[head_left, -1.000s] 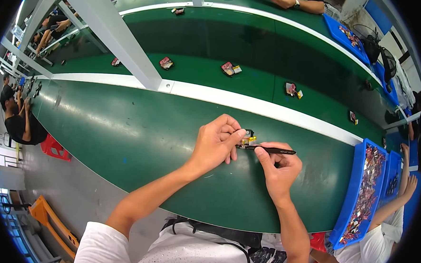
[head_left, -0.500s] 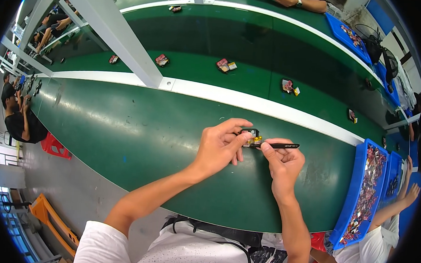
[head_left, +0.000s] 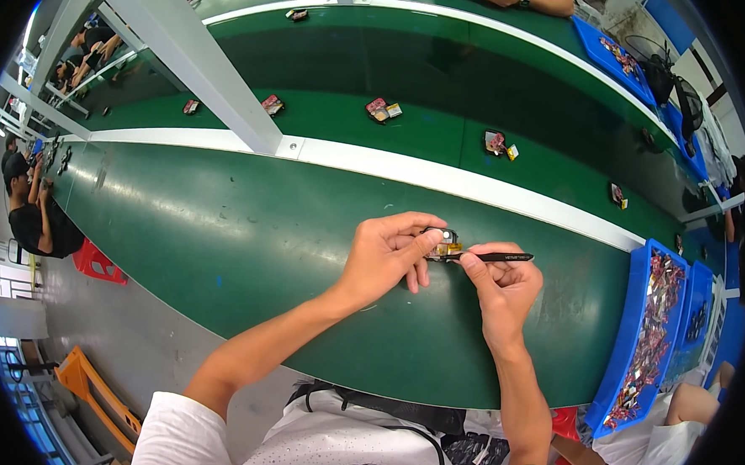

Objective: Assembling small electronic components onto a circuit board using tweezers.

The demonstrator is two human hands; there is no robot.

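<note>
My left hand (head_left: 386,252) is closed around a small black-cased electronic unit (head_left: 451,237), its thumb across the near side. Silvery and yellow parts show inside the open case; finer detail is too small to read. In my right hand (head_left: 508,294) is a pair of black tweezers (head_left: 506,257), pinched between thumb and fingers. The tips point left and meet the unit near its yellow part. Both hands are above the green worktable (head_left: 306,221).
Several similar units (head_left: 495,143) lie on the green conveyor belt (head_left: 337,104) beyond a white rail (head_left: 426,182). A blue tray (head_left: 615,355) heaped with small red and silver parts stands at the right. A white post (head_left: 188,54) rises at the left. Other people sit around.
The units on the conveyor belt have shifted left. A co-worker's raised hands at the right have dropped. My hands and the tweezers have barely moved.
</note>
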